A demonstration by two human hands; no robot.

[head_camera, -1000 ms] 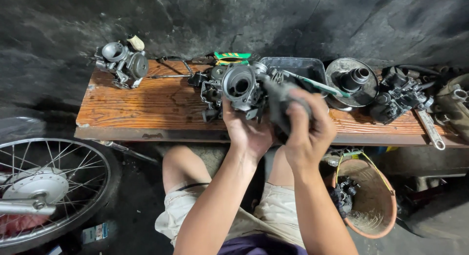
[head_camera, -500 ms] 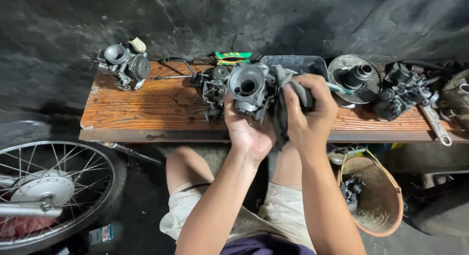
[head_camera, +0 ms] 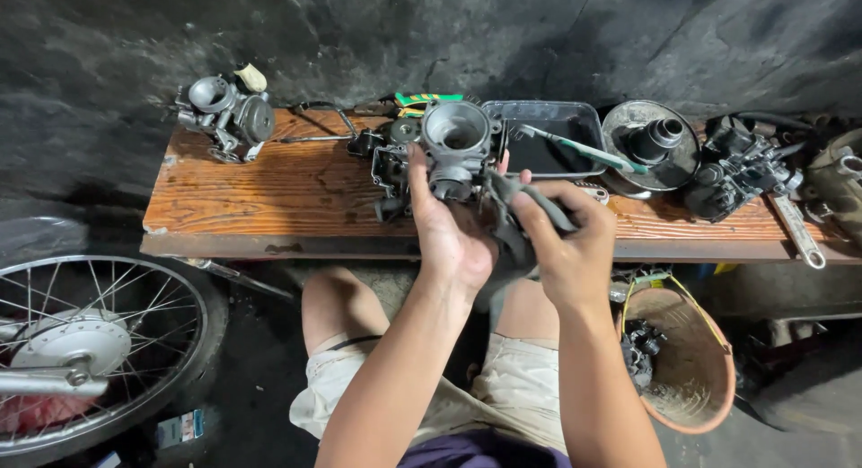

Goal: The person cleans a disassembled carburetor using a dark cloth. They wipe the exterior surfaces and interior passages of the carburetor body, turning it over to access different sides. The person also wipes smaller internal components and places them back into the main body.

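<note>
Grey metal part: a carburettor (head_camera: 456,149) sits at the upper middle of the frame, lifted just above the counter (head_camera: 269,194), its round mouth turned up toward the camera, so the opening can be looked into.
Left hand (head_camera: 449,230): clamped on the carburettor from below, thumb up its left side, fingers wrapped behind; the grip props the part steady and tilted.
Right hand (head_camera: 570,244): closed on a dark grey rag (head_camera: 516,208), fingers pressing the cloth against the right flank of the carburettor, seemingly so the rag can rub it.
Counter: worn reddish wooden plank running across the upper half of the frame, against a dark wall.
Upper left of frame: a second carburettor (head_camera: 224,113) stands alone on the counter, well apart from the hands.
Behind the hands: a dark shallow tray (head_camera: 584,118) with a green-handled brush (head_camera: 575,149) lying slantwise across it, near the right hand.
Upper right: a round metal cover (head_camera: 651,145), then a black engine part (head_camera: 736,167) and a wrench (head_camera: 797,230) at the counter's edge.
Lower left: a spoked wheel (head_camera: 90,342) on the floor.
Lower right: a brown basket (head_camera: 687,360) beside the person's knee, holding small dark parts.
</note>
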